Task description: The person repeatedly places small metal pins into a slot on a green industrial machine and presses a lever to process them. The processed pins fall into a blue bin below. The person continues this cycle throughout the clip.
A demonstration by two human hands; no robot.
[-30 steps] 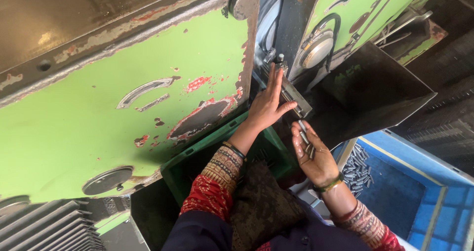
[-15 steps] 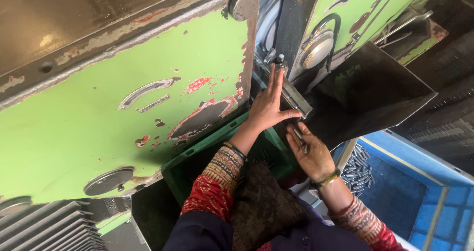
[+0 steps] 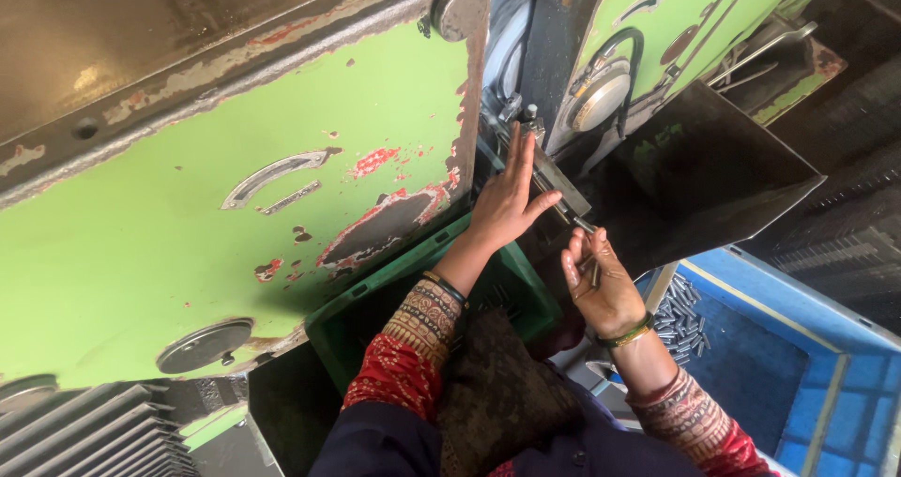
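Observation:
My left hand (image 3: 507, 200) reaches up into the gap of a green machine (image 3: 235, 205), fingers stretched flat against a slanted metal guide bar (image 3: 558, 181). My right hand (image 3: 601, 285) is just below and to the right, palm up, curled around a few short metal pins (image 3: 593, 269). Its fingertips are close to the lower end of the bar. Both wrists wear bangles and patterned sleeves.
A green plastic crate (image 3: 375, 308) stands under my left forearm. To the right a blue crate (image 3: 807, 383) holds several small metal pins (image 3: 680, 313). A dark metal chute (image 3: 713, 177) slopes above it. A ribbed grey motor housing (image 3: 75, 435) is at lower left.
My right hand has risen toward the lower end of the guide bar, carrying the pins. My left hand stays pressed on the bar.

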